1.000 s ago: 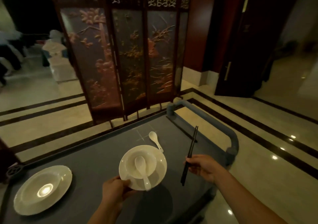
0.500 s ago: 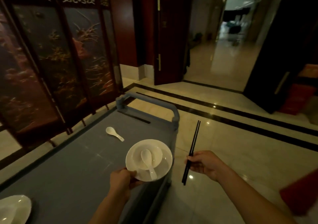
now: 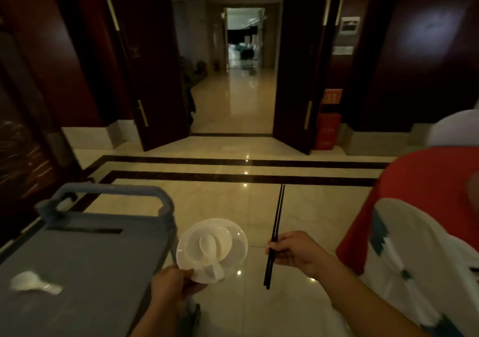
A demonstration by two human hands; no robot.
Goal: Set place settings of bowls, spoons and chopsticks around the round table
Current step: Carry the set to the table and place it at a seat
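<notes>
My left hand (image 3: 173, 283) grips the near rim of a white plate (image 3: 234, 252) that carries a small white bowl (image 3: 193, 242) with a white spoon (image 3: 210, 255) lying in it. The stack hangs over the floor just right of the cart. My right hand (image 3: 294, 252) holds a pair of black chopsticks (image 3: 277, 217) upright, tips pointing away from me. A second white spoon (image 3: 31, 282) lies blurred on the grey cart top (image 3: 85, 272) at the left.
The grey cart's handle (image 3: 108, 190) stands at the left. A chair with a white cover (image 3: 420, 261) and the table's red cloth (image 3: 414, 194) fill the right. Ahead, glossy tile floor (image 3: 233, 189) leads to open dark double doors and a corridor.
The view has swung right, away from the folding screen toward the doorway. Both hands have carried the plate stack and chopsticks off the cart and over the floor.
</notes>
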